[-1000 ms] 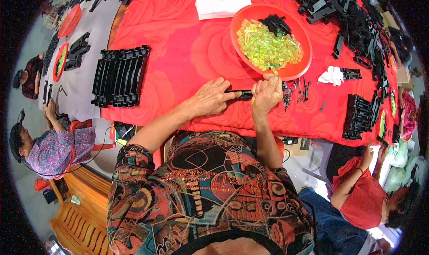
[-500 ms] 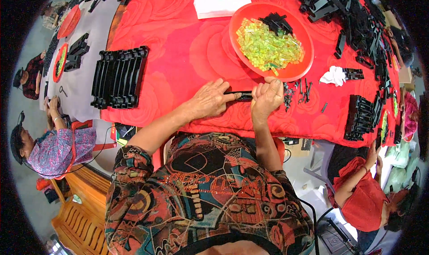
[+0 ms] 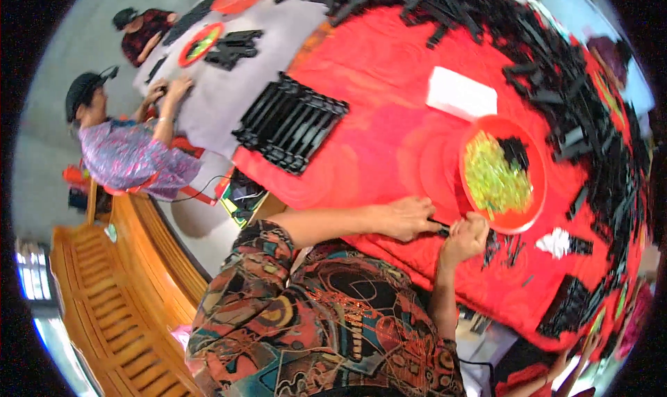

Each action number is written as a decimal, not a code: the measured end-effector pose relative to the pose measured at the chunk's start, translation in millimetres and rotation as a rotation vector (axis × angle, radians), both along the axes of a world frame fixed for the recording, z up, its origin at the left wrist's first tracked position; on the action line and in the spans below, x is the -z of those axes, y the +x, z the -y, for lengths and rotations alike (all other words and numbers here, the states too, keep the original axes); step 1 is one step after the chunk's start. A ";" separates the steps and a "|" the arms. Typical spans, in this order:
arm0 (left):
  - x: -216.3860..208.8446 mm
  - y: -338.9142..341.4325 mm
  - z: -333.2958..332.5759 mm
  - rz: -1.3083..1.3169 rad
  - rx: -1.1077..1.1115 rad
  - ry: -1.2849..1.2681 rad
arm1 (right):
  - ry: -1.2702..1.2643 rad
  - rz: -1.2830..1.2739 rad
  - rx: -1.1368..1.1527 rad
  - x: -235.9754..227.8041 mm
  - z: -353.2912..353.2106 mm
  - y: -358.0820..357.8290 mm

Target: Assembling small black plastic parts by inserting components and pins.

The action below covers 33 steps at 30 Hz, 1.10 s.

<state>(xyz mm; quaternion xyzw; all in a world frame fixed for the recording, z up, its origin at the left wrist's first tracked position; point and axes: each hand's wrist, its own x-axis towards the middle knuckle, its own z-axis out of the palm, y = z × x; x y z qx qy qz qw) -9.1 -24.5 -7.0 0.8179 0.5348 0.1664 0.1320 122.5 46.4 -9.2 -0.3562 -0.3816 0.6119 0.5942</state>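
Observation:
Between my two hands lies a short dark stretch of a black plastic bar (image 3: 440,229), low over the red cloth. My left hand (image 3: 408,218) closes its fingers on the bar's left end. My right hand (image 3: 464,238) is curled into a fist at the other end, and the part of the bar inside it is hidden. Just beyond the fist stands a red plate (image 3: 533,213), heaped with yellow-green translucent pieces (image 3: 490,174) and a small pile of black pieces (image 3: 514,152). Small black bits (image 3: 513,249) lie right of my right hand.
A row of black bars (image 3: 292,124) lies to the left. A white box (image 3: 461,93) stands behind the plate. Black parts (image 3: 590,129) are heaped along the far and right edges. A crumpled white tissue (image 3: 554,244) lies at right. A person (image 3: 132,147) works at far left.
The view has swung left and tilted, so table and plate sit further right and lower in it. Both hands stay together at the black plastic bar.

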 end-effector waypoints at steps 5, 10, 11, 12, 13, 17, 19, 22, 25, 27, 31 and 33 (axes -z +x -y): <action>-2.1 5.1 3.8 -0.065 -0.064 0.012 | 0.117 0.149 -0.004 -5.0 -5.1 1.3; 14.2 6.5 -1.8 -0.085 -0.087 0.141 | 0.121 0.056 0.080 -2.5 -10.4 12.4; 12.1 6.9 -3.2 -0.089 -0.074 0.097 | 0.178 0.060 0.111 -7.4 -10.2 14.8; 11.0 6.6 -1.0 -0.086 -0.082 0.098 | 0.173 0.053 0.102 -13.1 -6.6 15.9; 7.8 6.9 1.0 -0.091 -0.087 0.098 | 0.197 0.073 0.142 -23.5 -3.7 18.8; 4.9 9.2 7.3 -0.106 -0.139 0.080 | 0.205 0.060 0.119 -32.8 14.1 25.6; 6.7 11.7 8.1 -0.101 -0.148 0.084 | 0.182 0.084 0.114 -30.6 18.7 25.9; 10.5 18.4 -1.8 -0.101 -0.151 0.049 | 0.189 0.040 0.034 -29.1 25.3 29.1; 16.1 29.4 1.5 -0.073 -0.186 0.040 | 0.202 0.019 0.013 -43.7 34.3 30.4; 20.6 40.3 9.0 -0.082 -0.196 0.052 | 0.197 0.003 0.037 -56.3 40.5 32.4; 17.5 50.1 29.7 -0.036 -0.277 0.118 | 0.279 -0.068 0.015 -69.7 48.1 37.9; 16.0 50.3 35.0 -0.021 -0.283 0.111 | 0.344 -0.164 -0.078 -73.6 51.4 40.7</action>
